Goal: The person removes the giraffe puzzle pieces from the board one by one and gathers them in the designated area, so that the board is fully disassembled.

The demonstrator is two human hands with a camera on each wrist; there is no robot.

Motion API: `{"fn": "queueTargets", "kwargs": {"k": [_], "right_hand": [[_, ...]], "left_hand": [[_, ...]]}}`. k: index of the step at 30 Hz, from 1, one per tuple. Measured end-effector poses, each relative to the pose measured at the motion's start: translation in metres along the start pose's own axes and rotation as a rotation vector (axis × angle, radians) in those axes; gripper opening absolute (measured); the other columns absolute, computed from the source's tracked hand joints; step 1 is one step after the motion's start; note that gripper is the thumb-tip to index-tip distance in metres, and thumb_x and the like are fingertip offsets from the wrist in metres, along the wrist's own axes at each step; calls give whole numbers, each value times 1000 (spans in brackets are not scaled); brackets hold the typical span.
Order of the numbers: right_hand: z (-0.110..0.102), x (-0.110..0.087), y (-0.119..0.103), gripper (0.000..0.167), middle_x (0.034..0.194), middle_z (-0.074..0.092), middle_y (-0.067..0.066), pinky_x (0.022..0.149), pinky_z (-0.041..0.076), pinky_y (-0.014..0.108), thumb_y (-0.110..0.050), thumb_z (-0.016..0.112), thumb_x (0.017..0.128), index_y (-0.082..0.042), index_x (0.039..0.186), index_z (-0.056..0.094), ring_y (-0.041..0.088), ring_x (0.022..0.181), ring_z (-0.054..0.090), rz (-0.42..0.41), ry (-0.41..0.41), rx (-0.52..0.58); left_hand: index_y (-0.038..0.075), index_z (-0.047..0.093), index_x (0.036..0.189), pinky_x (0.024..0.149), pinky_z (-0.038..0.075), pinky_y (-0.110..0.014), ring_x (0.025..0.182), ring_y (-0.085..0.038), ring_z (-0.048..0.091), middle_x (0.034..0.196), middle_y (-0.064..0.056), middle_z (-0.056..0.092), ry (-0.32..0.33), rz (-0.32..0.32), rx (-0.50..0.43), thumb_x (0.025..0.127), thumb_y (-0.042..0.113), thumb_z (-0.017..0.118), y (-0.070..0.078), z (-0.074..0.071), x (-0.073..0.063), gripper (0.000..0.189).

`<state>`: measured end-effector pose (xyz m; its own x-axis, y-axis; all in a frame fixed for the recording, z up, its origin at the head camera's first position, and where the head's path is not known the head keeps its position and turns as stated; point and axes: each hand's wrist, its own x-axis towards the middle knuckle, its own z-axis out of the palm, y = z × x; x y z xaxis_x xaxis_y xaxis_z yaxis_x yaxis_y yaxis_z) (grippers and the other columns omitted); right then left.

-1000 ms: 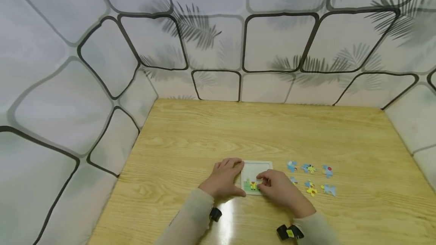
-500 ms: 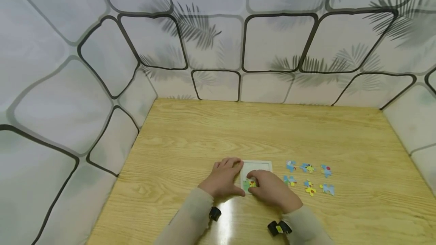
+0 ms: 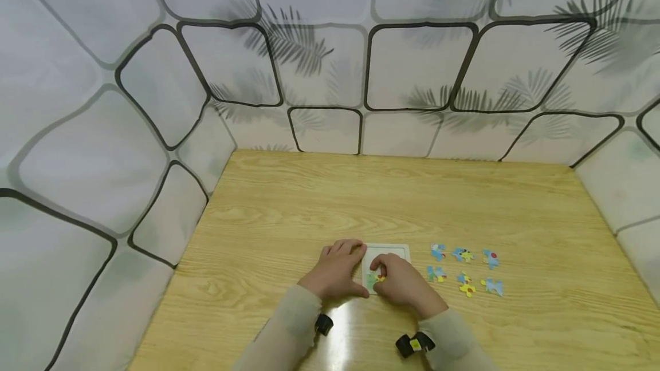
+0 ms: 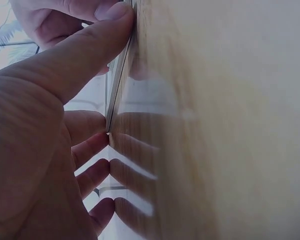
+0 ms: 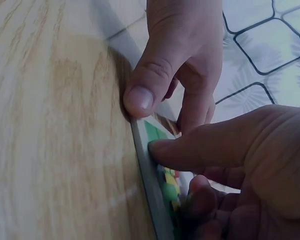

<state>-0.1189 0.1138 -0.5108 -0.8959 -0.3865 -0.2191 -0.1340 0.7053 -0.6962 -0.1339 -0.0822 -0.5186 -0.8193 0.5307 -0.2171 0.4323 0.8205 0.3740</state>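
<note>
A small pale puzzle tray (image 3: 387, 247) lies on the wooden table, with green and yellow jigsaw pieces (image 5: 171, 186) along its near side. My left hand (image 3: 335, 271) steadies the tray from the left, fingers spread, thumb at the near left corner and index finger at the far left one. My right hand (image 3: 404, 285) is over the tray, its thumb and index finger bent around a puzzle piece (image 3: 380, 278) in the near row. In the right wrist view, its thumb touches the green corner piece (image 5: 152, 131); the hand hides the near right part of the tray.
Several loose blue and yellow puzzle pieces (image 3: 466, 255) lie in two rows right of the tray. The table (image 3: 289, 199) ends at a patterned wall covering (image 3: 330, 62) at the back and sides. Black straps (image 3: 415, 343) sit at the wrists.
My right hand has moved left across the tray, from the middle of the near row toward its left end. A loose piece it was covering now shows. The left hand stays in place.
</note>
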Motion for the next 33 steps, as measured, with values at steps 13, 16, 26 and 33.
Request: {"fn": "queueTargets", "kwargs": {"k": [13,16,26,33], "right_hand": [[0,-2,22,12,83,62,-8,63,46,26,-10,68,92,-16,103,72,9,69,54,-46,55,125],[1,-4,28,14,84,64,-8,64,47,26,-13,69,94,-13,107,72,8,70,56,-64,61,166],[-2,-12,34,19,90,69,-8,72,52,25,-19,70,95,-13,112,75,6,80,62,-92,97,224],[-25,-26,50,31,89,69,11,61,54,29,-17,69,97,1,122,68,20,73,68,-27,111,480]], "left_hand": [[15,35,158,112,29,-46,146,-20,28,160,2,33,-6,-8,-2,79,62,77,2,-1,1,102],[14,35,158,112,29,-46,146,-20,28,159,2,34,-4,-8,0,79,62,77,2,-3,0,102],[15,35,158,112,29,-47,146,-21,27,160,2,33,-2,1,7,79,63,75,2,-1,0,101],[14,35,158,113,29,-48,146,-21,28,159,1,33,0,-6,-14,79,62,77,2,-1,0,101]]}}
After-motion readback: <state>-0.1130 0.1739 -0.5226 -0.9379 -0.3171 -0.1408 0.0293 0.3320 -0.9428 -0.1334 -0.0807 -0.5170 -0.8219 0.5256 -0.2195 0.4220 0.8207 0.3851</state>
